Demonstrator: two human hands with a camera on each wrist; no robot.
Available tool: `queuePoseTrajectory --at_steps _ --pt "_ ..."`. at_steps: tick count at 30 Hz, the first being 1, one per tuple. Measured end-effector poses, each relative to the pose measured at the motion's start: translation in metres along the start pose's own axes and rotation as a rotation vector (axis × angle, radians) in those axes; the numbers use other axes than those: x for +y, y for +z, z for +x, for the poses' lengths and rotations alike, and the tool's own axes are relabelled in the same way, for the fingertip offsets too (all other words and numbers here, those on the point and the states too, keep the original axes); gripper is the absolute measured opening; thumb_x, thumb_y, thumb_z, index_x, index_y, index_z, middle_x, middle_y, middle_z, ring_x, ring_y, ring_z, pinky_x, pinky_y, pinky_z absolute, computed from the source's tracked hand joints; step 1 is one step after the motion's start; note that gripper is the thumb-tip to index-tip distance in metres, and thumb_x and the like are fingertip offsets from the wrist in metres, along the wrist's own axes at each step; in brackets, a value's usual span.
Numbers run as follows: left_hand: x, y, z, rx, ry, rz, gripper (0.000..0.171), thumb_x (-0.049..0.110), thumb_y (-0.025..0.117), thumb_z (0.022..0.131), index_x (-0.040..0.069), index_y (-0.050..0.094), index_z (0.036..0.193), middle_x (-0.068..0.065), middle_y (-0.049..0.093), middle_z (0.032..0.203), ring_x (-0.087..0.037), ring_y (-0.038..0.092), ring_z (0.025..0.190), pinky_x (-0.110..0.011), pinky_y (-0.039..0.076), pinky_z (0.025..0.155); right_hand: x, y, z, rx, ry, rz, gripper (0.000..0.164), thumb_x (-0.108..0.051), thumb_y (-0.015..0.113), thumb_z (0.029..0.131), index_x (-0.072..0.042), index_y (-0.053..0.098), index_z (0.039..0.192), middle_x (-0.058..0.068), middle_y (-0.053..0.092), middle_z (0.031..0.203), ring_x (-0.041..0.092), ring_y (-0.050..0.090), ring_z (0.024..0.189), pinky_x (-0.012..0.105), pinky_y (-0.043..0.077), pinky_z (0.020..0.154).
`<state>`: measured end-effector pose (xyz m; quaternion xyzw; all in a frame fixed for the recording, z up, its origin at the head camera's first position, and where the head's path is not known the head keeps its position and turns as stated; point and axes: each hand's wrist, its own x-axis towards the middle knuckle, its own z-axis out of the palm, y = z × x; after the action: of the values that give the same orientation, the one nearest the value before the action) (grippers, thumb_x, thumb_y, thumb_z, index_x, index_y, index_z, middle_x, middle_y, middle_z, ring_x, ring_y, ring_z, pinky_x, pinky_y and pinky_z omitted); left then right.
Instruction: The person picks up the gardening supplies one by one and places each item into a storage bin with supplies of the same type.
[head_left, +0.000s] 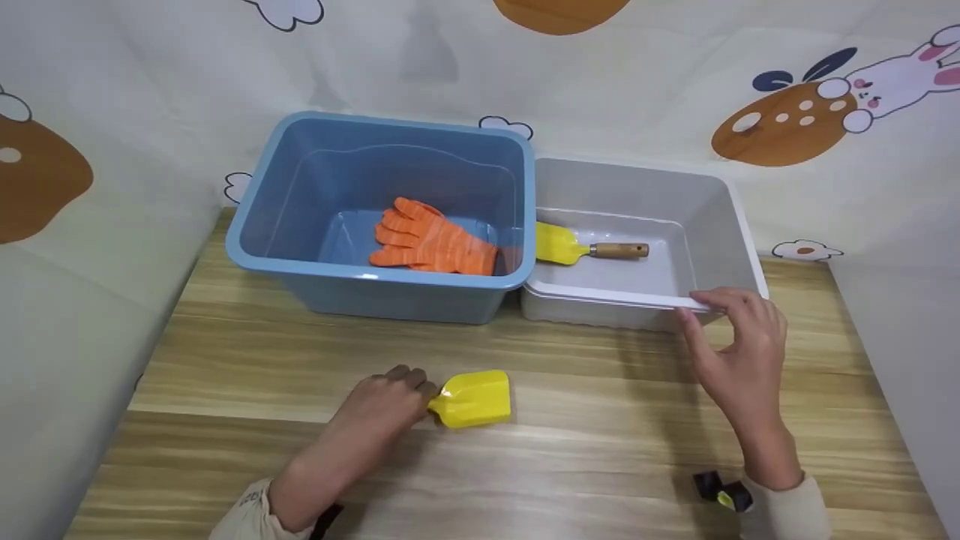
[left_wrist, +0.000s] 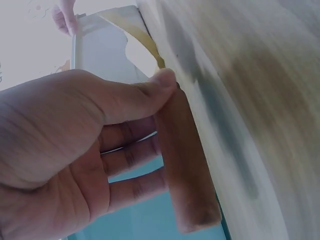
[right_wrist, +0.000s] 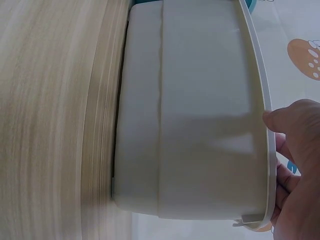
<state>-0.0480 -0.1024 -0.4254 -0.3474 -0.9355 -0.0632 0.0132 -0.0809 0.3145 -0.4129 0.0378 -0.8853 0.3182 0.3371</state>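
My left hand holds a small yellow garden shovel low over the table, blade to the right. In the left wrist view, the thumb and fingers grip its wooden handle near the blade end. At the right, my right hand pinches the front rim of the grey-white bin, thumb outside and fingers over the edge. Inside that bin lies a second yellow shovel with a wooden handle, its blade partly hidden by the blue bin.
The blue bin stands left of the grey-white one, its rim overlapping it, with an orange glove on its floor. Both bins sit at the back of the wooden table, by a printed cloth backdrop.
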Motion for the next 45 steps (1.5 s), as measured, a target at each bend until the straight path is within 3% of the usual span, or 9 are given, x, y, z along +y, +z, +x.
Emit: queuePoseTrajectory --at_steps 5,10,22,28,36,45 --pt "-0.001 -0.005 0.000 0.011 0.023 -0.038 0.016 0.007 0.085 0.083 0.010 0.077 0.097 -0.001 0.068 0.084 -0.017 0.064 0.077 -0.030 0.055 0.062 -0.001 0.001 0.000 -0.001 0.002 0.000 0.025 0.002 0.087 0.081 0.003 0.077 0.103 0.023 0.072 0.105 -0.006 0.043 0.106 0.027 0.024 0.102" --pt "0.000 -0.010 0.002 -0.022 0.004 -0.087 0.018 0.005 0.084 0.085 0.010 0.080 0.102 -0.001 0.073 0.088 -0.016 0.065 0.079 -0.031 0.058 0.066 0.001 0.001 0.000 -0.009 -0.003 0.003 0.025 -0.001 0.088 0.081 0.001 0.078 0.104 0.021 0.073 0.104 -0.006 0.044 0.106 0.027 0.024 0.102" --pt "0.003 -0.018 0.009 -0.002 0.013 -0.110 0.016 0.010 0.080 0.091 0.013 0.081 0.107 -0.001 0.077 0.097 -0.018 0.070 0.087 -0.034 0.061 0.070 0.002 -0.010 -0.001 -0.035 -0.008 0.010 0.023 0.000 0.088 0.082 -0.003 0.081 0.104 0.018 0.074 0.103 -0.012 0.047 0.105 0.029 0.026 0.099" --pt "0.002 -0.024 0.009 0.012 -0.024 -0.153 0.020 0.015 0.082 0.092 0.014 0.080 0.112 -0.001 0.079 0.103 -0.019 0.072 0.093 -0.035 0.063 0.073 0.001 -0.006 0.002 -0.018 -0.007 0.022 0.023 0.001 0.088 0.081 -0.004 0.081 0.102 0.018 0.074 0.101 -0.010 0.047 0.103 0.029 0.026 0.099" --pt "-0.005 -0.034 0.005 -0.046 -0.112 -0.259 0.024 0.020 0.081 0.094 0.018 0.080 0.118 0.001 0.079 0.112 -0.018 0.073 0.103 -0.039 0.064 0.085 0.002 -0.003 0.006 -0.043 -0.032 0.025 0.021 -0.005 0.088 0.083 -0.004 0.081 0.103 0.018 0.075 0.101 -0.008 0.049 0.103 0.029 0.028 0.098" --pt "-0.009 -0.036 0.009 -0.035 -0.050 -0.264 0.024 0.020 0.081 0.094 0.017 0.079 0.118 0.002 0.079 0.112 -0.017 0.073 0.102 -0.039 0.064 0.085 0.003 -0.007 0.005 -0.028 -0.032 0.017 0.022 -0.005 0.089 0.082 -0.006 0.082 0.103 0.016 0.076 0.100 -0.010 0.050 0.103 0.030 0.029 0.095"
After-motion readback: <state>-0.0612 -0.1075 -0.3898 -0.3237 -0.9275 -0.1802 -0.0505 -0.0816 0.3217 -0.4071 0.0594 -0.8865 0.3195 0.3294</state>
